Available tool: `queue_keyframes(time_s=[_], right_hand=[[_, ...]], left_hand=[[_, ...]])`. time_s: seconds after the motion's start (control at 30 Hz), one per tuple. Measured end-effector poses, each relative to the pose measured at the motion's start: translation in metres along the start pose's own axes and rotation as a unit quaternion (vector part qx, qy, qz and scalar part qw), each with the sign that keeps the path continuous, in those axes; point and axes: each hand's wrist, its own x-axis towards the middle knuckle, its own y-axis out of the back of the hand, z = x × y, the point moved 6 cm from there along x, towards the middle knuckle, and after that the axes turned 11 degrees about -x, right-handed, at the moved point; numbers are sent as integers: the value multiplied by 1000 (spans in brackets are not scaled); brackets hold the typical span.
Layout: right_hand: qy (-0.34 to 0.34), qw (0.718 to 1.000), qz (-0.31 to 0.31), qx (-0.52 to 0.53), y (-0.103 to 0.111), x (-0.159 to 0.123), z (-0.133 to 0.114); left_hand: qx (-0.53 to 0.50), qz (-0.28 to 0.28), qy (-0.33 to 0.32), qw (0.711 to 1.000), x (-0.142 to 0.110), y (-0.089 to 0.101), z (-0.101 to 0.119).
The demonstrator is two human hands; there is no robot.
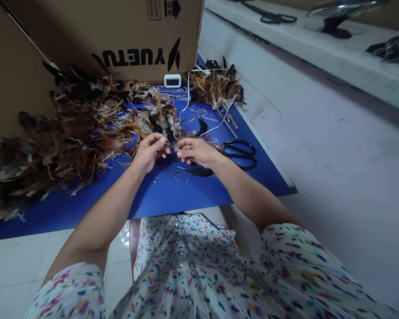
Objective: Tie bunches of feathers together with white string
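Note:
Over the blue tabletop (173, 190), my left hand (150, 151) and my right hand (193, 150) meet at a small bunch of feathers (168, 122), dark and tan with grey fluff at the base. Both hands pinch the bunch low down, thumbs against fingers, with its tips pointing away from me. Close to my right hand lie black-handled scissors (241, 154), partly hidden behind the wrist. A loose black feather (199, 171) rests beneath that hand. Another curled black feather (202, 126) is just beyond it.
Brown feathers (63, 137) are heaped along the left. A feather duster-like bundle (216, 86) with sticks and white ribbon lies at the back right. A small white digital clock (172, 80) stands before a cardboard box (119, 26). A wall ledge (306, 40) runs along the right.

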Motion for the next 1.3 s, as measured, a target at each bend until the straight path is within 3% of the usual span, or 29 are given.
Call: queue_keyframes(time_s=[0.13, 0.6, 0.73, 0.9, 1.0, 1.13, 1.3], right_hand=[[12, 998, 5, -69, -6, -1, 0], [77, 977, 51, -193, -3, -4, -12], [76, 978, 77, -179, 4, -6, -15], [82, 979, 148, -110, 22, -6, -18], [77, 984, 154, -51, 24, -4, -17], [58, 992, 116, -2, 10, -3, -24], [56, 998, 11, -2, -38, 3, -52]], left_hand=[[12, -10, -4, 1000, 1, 2, -4], [12, 66, -63, 996, 8, 15, 4], [6, 93, -64, 994, 9, 22, 14], [-22, 155, -146, 977, 12, 45, 38], [-41, 187, -160, 968, 14, 54, 38], [-49, 170, -130, 976, 14, 45, 20], [-47, 96, -61, 992, 10, 20, -8]])
